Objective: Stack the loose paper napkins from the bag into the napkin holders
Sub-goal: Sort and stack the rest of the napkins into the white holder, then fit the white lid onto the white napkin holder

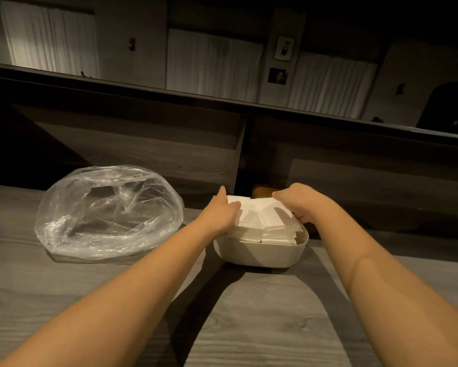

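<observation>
- The left hand (pixel 221 213) and right hand (pixel 295 201) both sit on a pile of white napkins (pixel 259 217), one at each end, fingers curled over the paper's edges and holding the pile between them.
- The napkins lie directly under and between the hands, heaped above the rim of the white napkin holder (pixel 259 252); their long run goes left to right, so both hands are equally near.
- They look uneven, so pressing them down and squaring them is probably the step in hand.
- On the grey bench (pixel 63 300), left of the holder, the clear plastic bag (pixel 108 210) lies open and seemingly emptied.
</observation>
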Demonstrator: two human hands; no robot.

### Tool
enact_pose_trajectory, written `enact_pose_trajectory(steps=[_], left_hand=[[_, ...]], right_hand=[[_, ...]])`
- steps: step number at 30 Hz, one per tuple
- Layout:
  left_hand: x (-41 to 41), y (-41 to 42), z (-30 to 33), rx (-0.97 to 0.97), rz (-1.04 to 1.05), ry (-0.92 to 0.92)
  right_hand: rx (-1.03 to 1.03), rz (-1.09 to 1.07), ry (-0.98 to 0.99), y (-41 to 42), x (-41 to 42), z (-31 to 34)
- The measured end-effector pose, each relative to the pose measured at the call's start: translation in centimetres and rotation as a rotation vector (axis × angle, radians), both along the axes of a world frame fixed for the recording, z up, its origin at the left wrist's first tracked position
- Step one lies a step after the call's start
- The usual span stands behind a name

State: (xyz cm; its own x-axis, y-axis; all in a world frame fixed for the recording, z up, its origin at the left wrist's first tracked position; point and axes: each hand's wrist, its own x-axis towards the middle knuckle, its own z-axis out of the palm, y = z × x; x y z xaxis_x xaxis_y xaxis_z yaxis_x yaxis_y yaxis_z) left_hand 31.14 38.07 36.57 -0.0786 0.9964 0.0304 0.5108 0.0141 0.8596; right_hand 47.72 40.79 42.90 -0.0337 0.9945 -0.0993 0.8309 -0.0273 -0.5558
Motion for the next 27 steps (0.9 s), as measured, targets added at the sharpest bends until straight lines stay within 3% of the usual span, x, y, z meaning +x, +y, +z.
enact_pose_trajectory(steps=[4,7,10,12,14,16,22,25,27], left_hand=[[-0.3,0.1,0.1,0.188,-0.167,0.367],[0.3,0.0,-0.2,0.105,-0.295,0.574],[0.5,0.0,0.4,0.064,-0.305,0.643],[0.5,-0.2,0.9,0.106,-0.254,0.627],[0.8,-0.4,1.5,0.181,-0.192,0.582],[1.6,-0.8,1.7,0.259,-0.158,0.561],[7.3,-2.5,1.4,0.478,-0.236,0.526],[11.2,-4.3,0.8,0.536,-0.301,0.519],[13.2,-5.0,0.2,0.532,-0.321,0.513]], right_hand=[[0.294,0.106,-0.149,0.0,-0.4,-2.3],[0.284,0.329,-0.310,-0.2,-1.0,-5.3],[0.261,0.330,-0.140,0.0,-0.4,-5.8],[0.381,0.237,0.026,0.0,0.6,-4.5],[0.469,0.086,0.025,-0.1,2.6,-2.9],[0.388,-0.070,-0.081,-0.3,5.6,-2.0],[-0.237,-0.200,-0.287,-3.2,12.1,-5.6],[-0.287,-0.301,-0.296,-3.4,14.8,-8.6],[-0.215,-0.322,-0.359,-3.1,16.2,-10.2]])
